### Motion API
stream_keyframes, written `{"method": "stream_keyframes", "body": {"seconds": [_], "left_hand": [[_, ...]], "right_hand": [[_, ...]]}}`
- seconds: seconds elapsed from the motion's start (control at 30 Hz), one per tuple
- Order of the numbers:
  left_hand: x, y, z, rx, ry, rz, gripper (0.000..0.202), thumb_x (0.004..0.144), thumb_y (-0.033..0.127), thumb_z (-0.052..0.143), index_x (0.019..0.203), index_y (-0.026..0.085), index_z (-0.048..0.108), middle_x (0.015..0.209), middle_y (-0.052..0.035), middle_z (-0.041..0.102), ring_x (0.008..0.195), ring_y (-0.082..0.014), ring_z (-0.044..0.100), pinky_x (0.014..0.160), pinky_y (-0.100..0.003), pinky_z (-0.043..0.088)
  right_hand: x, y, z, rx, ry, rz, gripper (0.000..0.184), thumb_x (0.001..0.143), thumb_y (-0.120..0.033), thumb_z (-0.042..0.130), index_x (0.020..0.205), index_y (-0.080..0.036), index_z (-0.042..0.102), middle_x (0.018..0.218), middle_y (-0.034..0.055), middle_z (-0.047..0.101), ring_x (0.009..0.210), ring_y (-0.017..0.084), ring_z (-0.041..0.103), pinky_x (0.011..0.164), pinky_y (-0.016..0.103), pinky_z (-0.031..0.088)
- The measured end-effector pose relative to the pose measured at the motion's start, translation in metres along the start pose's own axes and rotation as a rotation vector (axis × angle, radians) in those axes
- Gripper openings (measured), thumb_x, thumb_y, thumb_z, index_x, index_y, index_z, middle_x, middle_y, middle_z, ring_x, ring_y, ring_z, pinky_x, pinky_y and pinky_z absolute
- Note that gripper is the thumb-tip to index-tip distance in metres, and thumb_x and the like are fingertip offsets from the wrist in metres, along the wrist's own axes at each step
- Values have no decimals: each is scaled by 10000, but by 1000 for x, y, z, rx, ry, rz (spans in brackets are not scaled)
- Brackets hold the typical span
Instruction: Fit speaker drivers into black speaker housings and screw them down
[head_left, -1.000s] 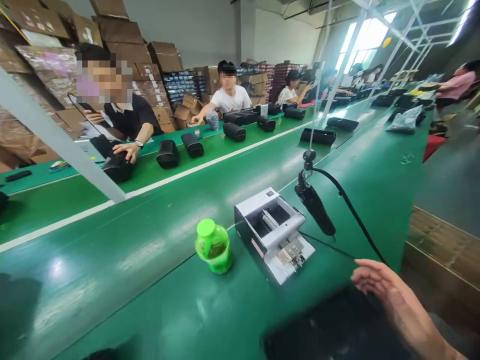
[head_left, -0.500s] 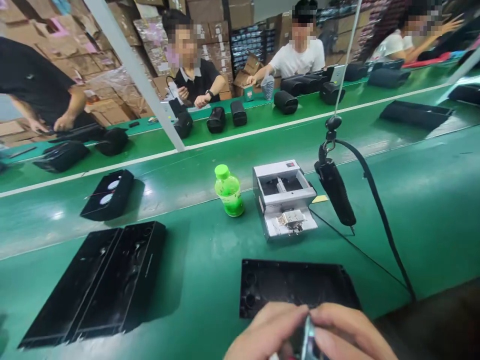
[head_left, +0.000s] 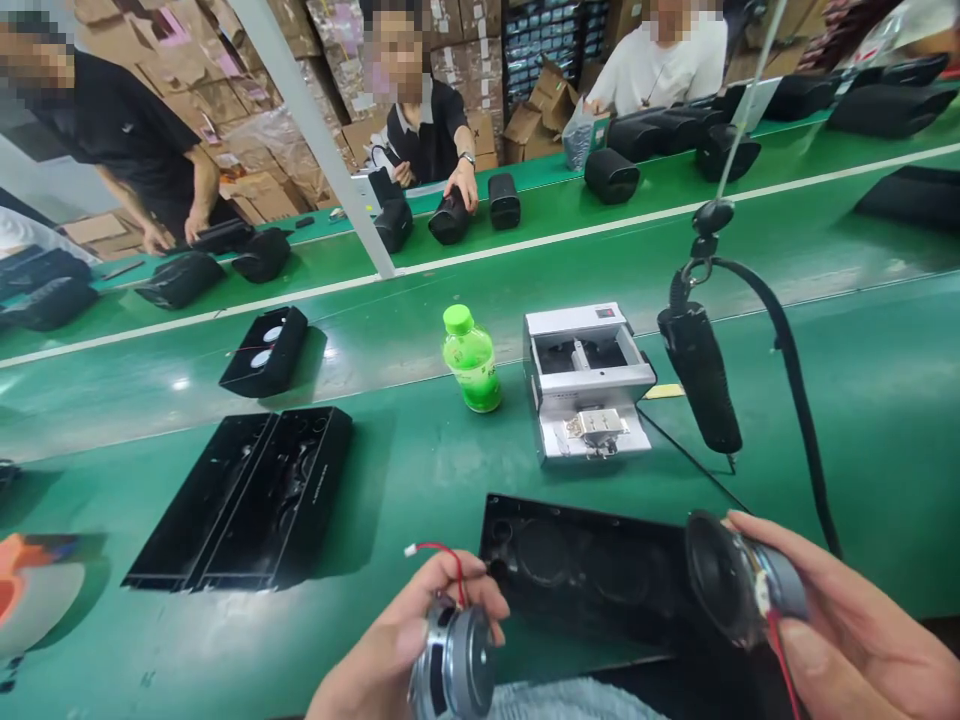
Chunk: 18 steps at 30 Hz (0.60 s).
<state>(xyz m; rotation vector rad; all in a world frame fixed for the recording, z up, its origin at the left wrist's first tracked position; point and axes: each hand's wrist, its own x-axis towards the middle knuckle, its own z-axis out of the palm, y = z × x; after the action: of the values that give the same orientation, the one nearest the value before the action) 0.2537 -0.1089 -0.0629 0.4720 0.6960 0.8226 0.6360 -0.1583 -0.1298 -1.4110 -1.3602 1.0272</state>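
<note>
My left hand (head_left: 397, 640) grips a round speaker driver (head_left: 454, 665), its metal magnet side toward me; a red wire with a white plug sticks up from it. In my right hand (head_left: 862, 610) is a second speaker driver (head_left: 750, 580), with its black cone facing left and a red wire hanging down. Between and just beyond both hands lies an open black speaker housing (head_left: 585, 570), with round recesses inside. The right-hand driver overlaps the housing's right end in view; whether they touch I cannot tell.
Two black housings (head_left: 247, 500) lie side by side at left. Beyond my hands stand a green bottle (head_left: 472, 365) and a grey-white screw feeder (head_left: 589, 385). A black electric screwdriver (head_left: 701, 375) hangs at right. An orange tape dispenser (head_left: 34, 590) sits far left. People work across the conveyor (head_left: 420, 320).
My hands were close together at the bottom; they have moved apart and up, each showing a speaker driver. The view has shifted. A person opposite has reached to a black speaker.
</note>
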Motion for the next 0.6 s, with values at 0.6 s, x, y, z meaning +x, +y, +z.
{"method": "stream_keyframes", "body": {"seconds": [0.6], "left_hand": [[-30, -11, -38, 1244, 615, 385, 999, 919, 275, 706, 1760, 336, 172, 1549, -170, 581, 1375, -359, 664, 1148, -565, 573]], "right_hand": [[54, -45, 23, -927, -208, -656, 311, 1141, -398, 525, 1355, -213, 652, 1206, 2, 676, 975, 137, 685, 796, 259, 594]]}}
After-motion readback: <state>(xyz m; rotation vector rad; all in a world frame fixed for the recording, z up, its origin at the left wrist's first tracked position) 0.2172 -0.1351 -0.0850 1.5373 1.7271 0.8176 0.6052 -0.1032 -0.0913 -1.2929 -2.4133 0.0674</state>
